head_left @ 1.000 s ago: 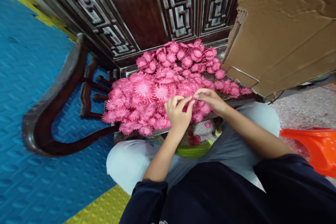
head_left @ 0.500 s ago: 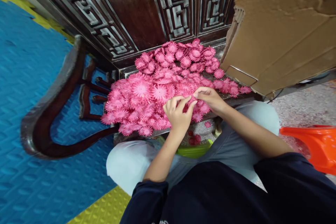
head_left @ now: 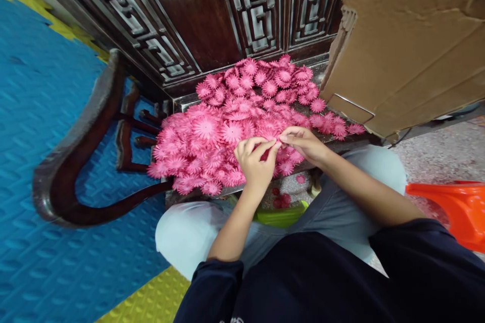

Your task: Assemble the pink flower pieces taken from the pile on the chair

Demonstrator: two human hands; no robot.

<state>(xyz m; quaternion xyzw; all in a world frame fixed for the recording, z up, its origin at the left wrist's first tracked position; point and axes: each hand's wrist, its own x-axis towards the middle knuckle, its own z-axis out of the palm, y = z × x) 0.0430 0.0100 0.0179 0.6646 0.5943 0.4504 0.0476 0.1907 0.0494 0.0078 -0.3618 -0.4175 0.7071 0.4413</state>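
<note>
A heap of pink paper flowers covers the seat of a dark carved wooden chair. My left hand and my right hand meet at the near edge of the heap. Their fingertips pinch together on one pink flower between them; most of it is hidden by the fingers. My knees in pale trousers sit just below the seat.
A big cardboard box leans at the right, touching the heap. An orange plastic stool stands at the far right. A green container with a few fallen flowers lies between my knees. Blue and yellow foam mats cover the floor on the left.
The fingertips of both hands have drawn closer together on the flower. The hands stay in the same spot; the view shifted slightly.
</note>
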